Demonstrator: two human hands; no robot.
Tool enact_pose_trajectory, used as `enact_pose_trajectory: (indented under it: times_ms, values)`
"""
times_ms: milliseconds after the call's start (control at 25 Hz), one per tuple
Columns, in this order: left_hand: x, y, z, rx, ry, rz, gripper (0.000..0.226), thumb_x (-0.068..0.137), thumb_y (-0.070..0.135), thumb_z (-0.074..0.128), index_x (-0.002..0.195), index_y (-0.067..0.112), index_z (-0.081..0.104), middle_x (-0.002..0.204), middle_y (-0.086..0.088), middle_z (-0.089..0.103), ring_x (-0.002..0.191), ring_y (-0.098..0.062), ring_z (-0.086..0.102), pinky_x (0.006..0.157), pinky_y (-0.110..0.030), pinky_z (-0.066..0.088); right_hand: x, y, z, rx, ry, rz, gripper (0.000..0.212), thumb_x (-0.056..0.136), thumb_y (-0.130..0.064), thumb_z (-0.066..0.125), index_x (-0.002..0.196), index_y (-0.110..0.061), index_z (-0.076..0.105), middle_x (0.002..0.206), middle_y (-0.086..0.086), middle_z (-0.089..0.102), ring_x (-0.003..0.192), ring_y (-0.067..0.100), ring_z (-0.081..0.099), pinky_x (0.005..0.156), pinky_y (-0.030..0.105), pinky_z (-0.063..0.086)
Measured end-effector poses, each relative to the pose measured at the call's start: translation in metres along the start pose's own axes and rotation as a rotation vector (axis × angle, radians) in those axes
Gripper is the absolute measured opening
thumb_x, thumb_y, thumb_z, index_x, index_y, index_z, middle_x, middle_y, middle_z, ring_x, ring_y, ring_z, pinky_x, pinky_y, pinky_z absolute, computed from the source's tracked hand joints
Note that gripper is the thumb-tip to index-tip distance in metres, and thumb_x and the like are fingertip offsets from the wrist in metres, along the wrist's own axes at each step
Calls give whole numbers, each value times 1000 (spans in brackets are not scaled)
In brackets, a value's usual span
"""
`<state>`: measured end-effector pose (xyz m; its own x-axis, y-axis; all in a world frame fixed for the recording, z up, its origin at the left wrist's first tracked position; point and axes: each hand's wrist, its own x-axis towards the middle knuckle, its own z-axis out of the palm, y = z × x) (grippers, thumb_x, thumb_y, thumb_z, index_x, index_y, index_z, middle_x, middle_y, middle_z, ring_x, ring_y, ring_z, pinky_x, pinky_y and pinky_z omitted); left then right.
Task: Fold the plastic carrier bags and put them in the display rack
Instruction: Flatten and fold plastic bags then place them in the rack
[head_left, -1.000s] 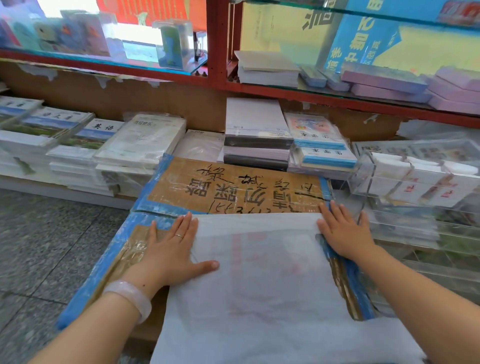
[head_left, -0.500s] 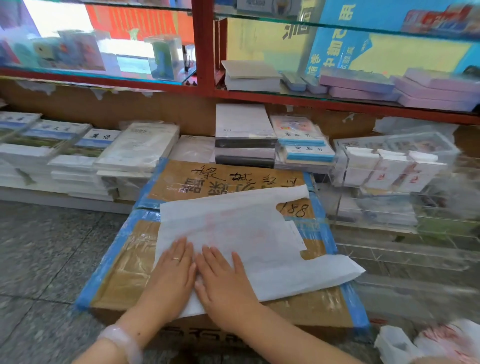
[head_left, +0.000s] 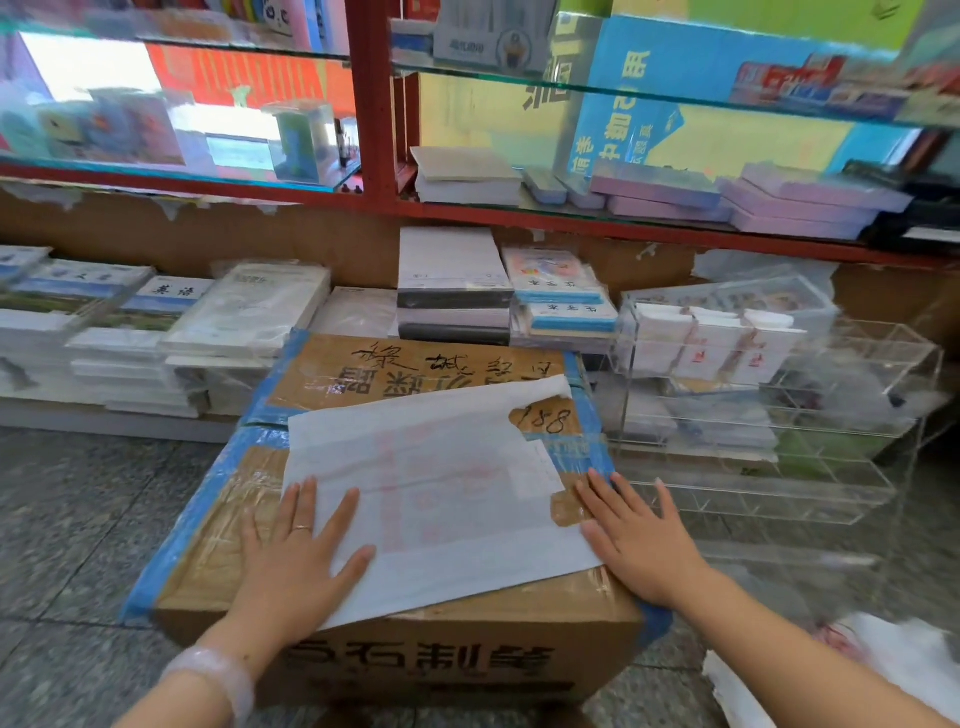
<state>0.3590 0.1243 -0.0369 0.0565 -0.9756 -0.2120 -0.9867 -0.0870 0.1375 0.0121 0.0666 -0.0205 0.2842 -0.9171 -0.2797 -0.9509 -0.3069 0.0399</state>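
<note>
Now flattened at frame centre on the cardboard box (head_left: 363, 613): white carrier bag (head_left: 436, 493), pinned by left hand (head_left: 296, 566) and right hand (head_left: 641, 540), fingers spread straight, probably smoothing for folding. Clear display rack (head_left: 810, 415) at right.

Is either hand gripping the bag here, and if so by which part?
Nothing is gripped. The left hand presses flat on the plastic bag's near left edge; the right hand lies flat by its right edge.
</note>
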Motion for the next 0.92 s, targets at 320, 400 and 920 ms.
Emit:
enact_pose_trajectory:
  times_ms: [320,400,920]
  values:
    - [-37,-72,0,274,-185,258,131,40,83,61,149,19,24,156,-10,17,138,-26,17,111,-38,2,-20,-2,-26,48,68,-170,70,88,-68,16,149,-36,5,159,-5,7,145,12,8,116,34,5]
    - [-40,-69,7,163,-79,284,131,40,59,78,150,21,17,151,1,31,129,-19,34,108,-35,15,-26,-24,-25,65,-96,-315,83,79,-78,30,143,-45,-14,159,-2,-8,146,15,-5,117,35,-1]
    - [-26,-44,-17,-707,252,110,21,90,32,58,70,32,62,78,19,62,80,-8,59,65,-13,37,-66,-16,-81,256,-221,-405,16,93,-26,54,78,-30,52,74,-10,53,66,-1,48,61,18,34]
